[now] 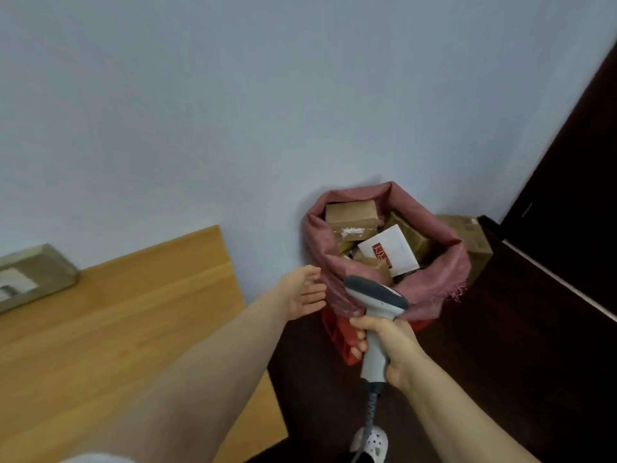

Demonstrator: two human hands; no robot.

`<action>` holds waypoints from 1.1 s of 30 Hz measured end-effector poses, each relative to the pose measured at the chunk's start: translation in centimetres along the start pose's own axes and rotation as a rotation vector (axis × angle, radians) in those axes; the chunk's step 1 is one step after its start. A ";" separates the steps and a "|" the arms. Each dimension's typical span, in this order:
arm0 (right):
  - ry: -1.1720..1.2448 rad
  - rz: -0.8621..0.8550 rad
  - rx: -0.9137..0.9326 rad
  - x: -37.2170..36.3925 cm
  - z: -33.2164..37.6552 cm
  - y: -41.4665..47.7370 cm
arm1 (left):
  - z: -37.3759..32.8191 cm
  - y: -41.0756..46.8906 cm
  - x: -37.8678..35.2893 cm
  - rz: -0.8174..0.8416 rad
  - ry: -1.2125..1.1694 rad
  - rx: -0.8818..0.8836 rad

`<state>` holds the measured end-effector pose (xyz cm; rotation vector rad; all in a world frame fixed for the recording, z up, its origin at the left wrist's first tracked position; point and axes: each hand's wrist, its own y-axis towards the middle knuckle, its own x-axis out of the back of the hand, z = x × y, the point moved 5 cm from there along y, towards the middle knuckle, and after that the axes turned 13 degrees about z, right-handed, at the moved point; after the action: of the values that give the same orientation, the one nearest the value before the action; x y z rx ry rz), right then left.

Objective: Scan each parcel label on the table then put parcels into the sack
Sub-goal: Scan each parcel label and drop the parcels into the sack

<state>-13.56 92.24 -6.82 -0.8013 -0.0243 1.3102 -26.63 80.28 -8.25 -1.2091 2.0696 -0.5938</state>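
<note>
- Firmly, the right hand (389,345) grips the grey scanner (375,295) by its handle.
- Beside it, the left hand (303,292) stretches out with straight fingers and holds nothing, at the near rim of the pink sack (447,262).
- Inside lie brown parcels (350,213) and a white packet (389,250).
- One wrapped parcel (33,275) sits on the wooden table (133,312).

parcels (350,213) lie in the sack (444,272), right of the table (133,312).

Smooth pale wood with a soft satin sheen on the worktop (133,312). Dull pink woven cloth, frayed at the hem, for the sack (434,272). Matt brown cardboard on the boxes (350,213) inside; white paper on the envelope (400,252). Smooth grey-and-white plastic on the scanner (374,295). Matt paint on the wall (233,111).
</note>
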 end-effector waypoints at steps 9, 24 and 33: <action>-0.183 0.424 -0.158 -21.6 -12.3 -6.7 | 6.5 -24.5 20.7 -0.487 0.101 -0.090; -0.378 0.657 -0.217 -53.3 -25.0 -3.6 | 9.4 -46.2 56.0 -1.098 0.603 0.061; -0.350 0.563 -0.309 -69.4 -31.8 6.4 | 5.5 -41.7 77.8 -1.053 1.507 0.285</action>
<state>-25.48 16.59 -4.99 -0.8615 -0.3036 2.0049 -25.95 -8.12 -8.55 -1.8645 1.8734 -2.8466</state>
